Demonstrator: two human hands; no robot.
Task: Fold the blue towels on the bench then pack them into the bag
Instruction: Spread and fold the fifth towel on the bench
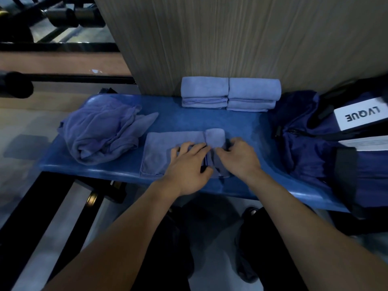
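Note:
A partly folded blue towel (pixel 165 148) lies flat near the front edge of the blue bench (pixel 189 120). My left hand (pixel 186 166) rests on it with spread fingers. My right hand (pixel 237 158) has its fingers curled on the towel's rolled right end (pixel 215 136). At the back of the bench, folded blue towels sit in two stacks (pixel 230 94) against the wall. A heap of unfolded blue towels (pixel 100 133) lies at the left end. The dark blue bag (pixel 304 139) sits open at the right end.
A wood-grain wall panel (pixel 231 38) rises behind the bench. The bag carries a white label (pixel 361 116) and black straps (pixel 344 171). Black gym equipment bars (pixel 63 78) stand at the left. My legs and shoes are below the bench edge.

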